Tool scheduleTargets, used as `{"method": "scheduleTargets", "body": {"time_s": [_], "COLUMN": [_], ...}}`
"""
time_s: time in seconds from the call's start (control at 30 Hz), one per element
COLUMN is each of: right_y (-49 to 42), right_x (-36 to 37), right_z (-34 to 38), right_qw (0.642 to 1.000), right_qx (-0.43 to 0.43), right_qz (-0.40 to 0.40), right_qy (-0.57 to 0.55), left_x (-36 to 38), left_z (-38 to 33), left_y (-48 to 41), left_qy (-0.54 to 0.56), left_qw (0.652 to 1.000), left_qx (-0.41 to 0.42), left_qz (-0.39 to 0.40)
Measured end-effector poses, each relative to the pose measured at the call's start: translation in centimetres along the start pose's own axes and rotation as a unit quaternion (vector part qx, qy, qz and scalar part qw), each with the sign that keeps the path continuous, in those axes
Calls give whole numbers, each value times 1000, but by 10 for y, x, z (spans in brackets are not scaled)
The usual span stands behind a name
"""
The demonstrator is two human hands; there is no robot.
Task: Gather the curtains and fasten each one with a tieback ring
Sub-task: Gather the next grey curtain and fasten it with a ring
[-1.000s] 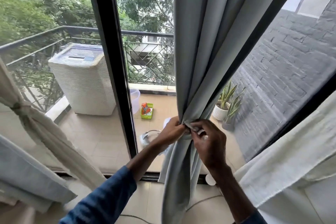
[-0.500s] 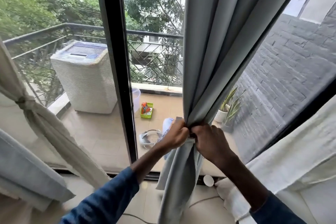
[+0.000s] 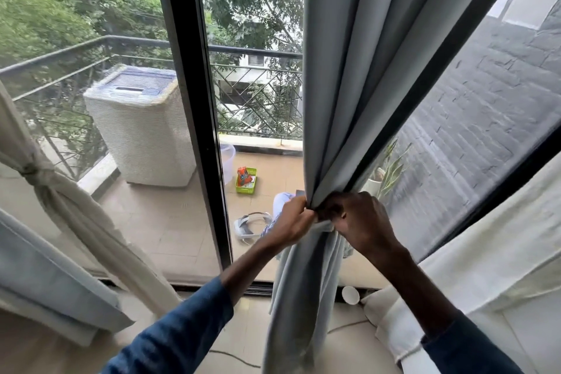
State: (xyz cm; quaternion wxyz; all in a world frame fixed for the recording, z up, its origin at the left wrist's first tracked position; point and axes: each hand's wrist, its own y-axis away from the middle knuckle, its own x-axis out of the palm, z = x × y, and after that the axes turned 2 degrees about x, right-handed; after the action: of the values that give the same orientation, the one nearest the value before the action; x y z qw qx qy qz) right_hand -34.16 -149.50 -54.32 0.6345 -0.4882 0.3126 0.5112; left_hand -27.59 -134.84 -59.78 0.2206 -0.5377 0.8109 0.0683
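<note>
both hands, left hand (image 3: 296, 218) and right hand (image 3: 361, 218), grip the gathered grey curtain (image 3: 343, 100).

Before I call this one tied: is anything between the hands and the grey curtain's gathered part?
Nothing visible. The left hand and right hand both grip the grey curtain at its gathered waist, a pale band showing between them.

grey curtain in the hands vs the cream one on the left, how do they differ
The grey curtain is held bunched by the left hand and right hand; the cream curtain is bound by a tie, untouched. Grey hangs nearly straight; cream slants. Both are gathered.
</note>
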Motion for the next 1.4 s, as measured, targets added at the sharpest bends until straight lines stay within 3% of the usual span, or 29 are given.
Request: {"method": "scheduleTargets", "body": {"time_s": [0.2,0.4,0.67,0.83,1.03,1.17,1.4], "right_y": [-5,-16,-19,-16,-13,-14,-2], "right_x": [18,5,5,17,23,18,19], "right_z": [-8,-23,-36,-39,-46,-43,-45], "right_qw": [988,979,998,998,996,994,978], "right_qx": [6,-18,21,-41,-73,-69,-59], "right_qz": [145,203,-42,-48,-53,-55,-162], "right_qy": [55,-24,35,-3,-9,-64,-114], "left_x": [3,1,-2,0,0,-2,6], "left_z": [0,1,18,21,23,17,0], "left_y": [-4,-6,-22,-22,-18,-19,-16], "left_qy": [9,22,-38,-81,-149,-158,-121], "left_qw": [999,999,999,996,978,985,991], "left_qx": [-12,18,23,29,1,9,47], "left_qz": [30,33,14,-20,-145,-73,-19]}}
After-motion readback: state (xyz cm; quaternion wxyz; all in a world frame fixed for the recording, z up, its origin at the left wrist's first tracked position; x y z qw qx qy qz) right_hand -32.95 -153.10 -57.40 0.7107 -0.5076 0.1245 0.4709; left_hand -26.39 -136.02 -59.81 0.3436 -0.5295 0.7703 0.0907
